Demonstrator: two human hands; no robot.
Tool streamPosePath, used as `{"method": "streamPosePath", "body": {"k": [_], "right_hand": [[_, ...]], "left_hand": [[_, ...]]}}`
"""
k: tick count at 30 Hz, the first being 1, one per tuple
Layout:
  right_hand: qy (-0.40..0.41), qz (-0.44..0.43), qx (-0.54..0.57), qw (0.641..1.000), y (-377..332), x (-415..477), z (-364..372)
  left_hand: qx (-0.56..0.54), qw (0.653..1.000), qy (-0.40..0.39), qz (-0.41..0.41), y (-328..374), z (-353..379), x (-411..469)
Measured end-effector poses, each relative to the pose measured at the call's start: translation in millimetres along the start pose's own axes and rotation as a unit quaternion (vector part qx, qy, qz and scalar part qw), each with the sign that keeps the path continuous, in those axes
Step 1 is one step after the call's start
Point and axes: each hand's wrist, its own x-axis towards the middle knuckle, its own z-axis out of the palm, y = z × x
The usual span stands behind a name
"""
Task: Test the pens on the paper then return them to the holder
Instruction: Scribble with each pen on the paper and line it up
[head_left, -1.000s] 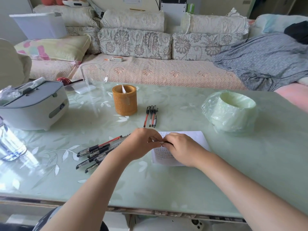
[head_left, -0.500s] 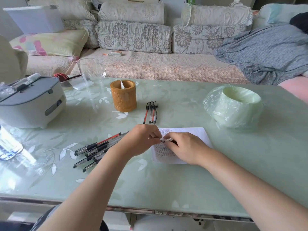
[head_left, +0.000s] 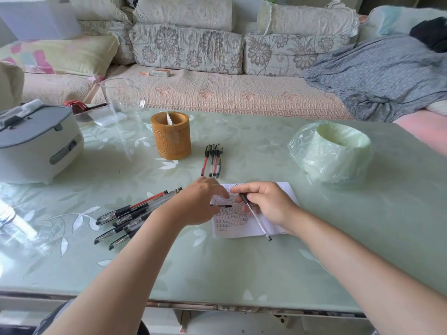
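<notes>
A white paper covered with small scribbles lies on the green glass table. Over it my right hand grips a clear-barrelled pen near its black grip, and the barrel slants toward me and to the right. My left hand hovers just left of it and pinches a small dark pen cap. Several capped pens lie in a loose pile to the left of the paper. Another small row of pens lies beyond the paper. The round bamboo holder stands behind, upright.
A grey-and-white appliance sits at the left, with a clear glass jug behind the holder. A pale green roll in a plastic bag stands at the right. A sofa runs along the far side of the table.
My hands were together on the pen over the paper. They have now pulled apart, the cap in the left hand and the pen in the right.
</notes>
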Motion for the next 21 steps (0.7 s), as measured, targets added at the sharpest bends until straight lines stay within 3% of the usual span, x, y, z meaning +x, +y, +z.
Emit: {"method": "streamPosePath", "body": {"k": [7,21], "right_hand": [[-0.062,-0.026,0.052,0.996,3,-8,5],[-0.053,-0.037,-0.060,0.996,12,-15,17]], "left_hand": [[-0.003,1.000,-0.030,0.004,-3,2,1],[-0.012,0.999,-0.028,0.016,-7,2,5]]}}
